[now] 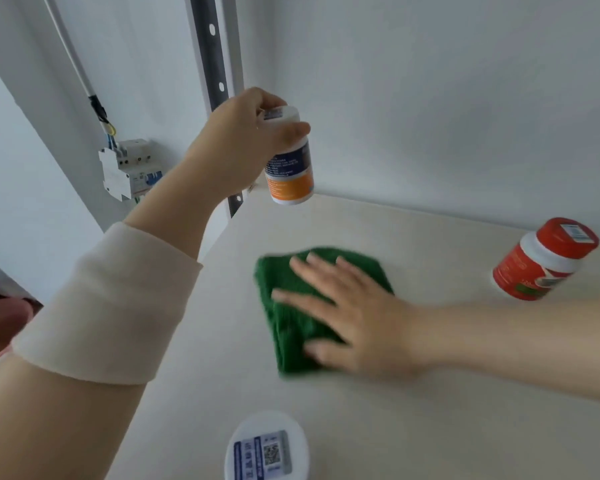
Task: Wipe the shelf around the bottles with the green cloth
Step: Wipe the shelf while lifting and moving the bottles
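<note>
Head view: the green cloth (291,327) is lying bunched and folded on the pale shelf (430,427), about midway between the back and front edges and toward the left side. Its weave is looking ribbed and dark, and its outline is blurred. The right hand (361,323) is pressing flat on the cloth's right half, palm down, with the fingers (312,268) straight and spread toward the back-left corner and the thumb lying along the cloth's near part. The right forearm is reaching in from the right edge of the shelf, bare.

The left hand (236,143) is gripping a white bottle (290,168) with a blue and orange label by its cap and shoulder, fingers and thumb curling around the top. The bottle is hanging slightly tilted over the back-left corner and seems to be clear of the shelf surface. The left forearm is rising from the lower left, wearing a cream sleeve (108,306) pushed up.

A red bottle (541,261) with a red cap is standing near the back-right part of the shelf, well apart from the cloth. Another bottle, showing only its white lid (267,448) with a printed sticker, is standing at the front edge.
</note>
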Motion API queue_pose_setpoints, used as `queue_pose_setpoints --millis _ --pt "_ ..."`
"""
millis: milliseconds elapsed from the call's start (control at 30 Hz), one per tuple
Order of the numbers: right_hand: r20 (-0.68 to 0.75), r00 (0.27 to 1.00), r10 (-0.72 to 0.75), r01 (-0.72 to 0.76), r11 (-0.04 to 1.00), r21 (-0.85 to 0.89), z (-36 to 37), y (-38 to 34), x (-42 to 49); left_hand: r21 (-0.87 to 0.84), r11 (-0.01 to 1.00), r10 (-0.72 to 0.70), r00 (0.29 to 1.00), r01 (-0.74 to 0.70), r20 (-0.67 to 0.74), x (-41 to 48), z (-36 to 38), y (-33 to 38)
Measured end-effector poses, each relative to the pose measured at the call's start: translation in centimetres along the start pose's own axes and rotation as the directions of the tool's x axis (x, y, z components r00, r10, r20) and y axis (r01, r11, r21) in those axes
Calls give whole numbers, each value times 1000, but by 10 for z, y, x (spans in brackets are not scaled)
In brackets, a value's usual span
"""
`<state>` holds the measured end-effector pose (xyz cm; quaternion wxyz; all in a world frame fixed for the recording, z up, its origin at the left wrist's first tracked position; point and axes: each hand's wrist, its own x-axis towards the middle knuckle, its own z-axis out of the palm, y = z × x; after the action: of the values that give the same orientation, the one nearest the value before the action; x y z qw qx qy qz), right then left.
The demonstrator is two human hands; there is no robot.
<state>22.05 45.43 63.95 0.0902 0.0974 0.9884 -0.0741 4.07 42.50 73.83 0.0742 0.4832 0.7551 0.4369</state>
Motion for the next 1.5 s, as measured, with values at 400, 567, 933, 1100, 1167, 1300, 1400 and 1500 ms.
queue_pose_setpoints --millis 400,567,933,1100,1167,1300,1400,1500 --pt "-35 905 424 -422 905 64 -23 65 102 -33 999 -44 995 41 -91 -12 -17 -9" --pt "30 999 -30 31 1000 -7 -12 0 75 -58 997 -51 990 43 -128 -16 -24 -8" --pt "-3 962 274 -274 962 -11 -11 74 -3 -17 1000 -20 999 19 -28 -40 -10 -8" --pt "40 757 652 -652 751 107 -18 88 4 6 1000 15 995 -16 100 -59 17 -7" --pt "77 771 632 -636 756 155 -13 67 -4 26 999 14 985 -19 174 -64 28 -7" --pt "119 904 411 -425 894 143 -3 24 -38 70 997 13 981 -27 193 -68 37 -12" --pt "185 924 334 -363 918 159 -7 14 -53 74 996 28 974 -46 223 -72 40 -12" --pt "183 904 387 -421 880 221 -12 10 -48 44 998 43 974 -54 223 -75 42 -12"
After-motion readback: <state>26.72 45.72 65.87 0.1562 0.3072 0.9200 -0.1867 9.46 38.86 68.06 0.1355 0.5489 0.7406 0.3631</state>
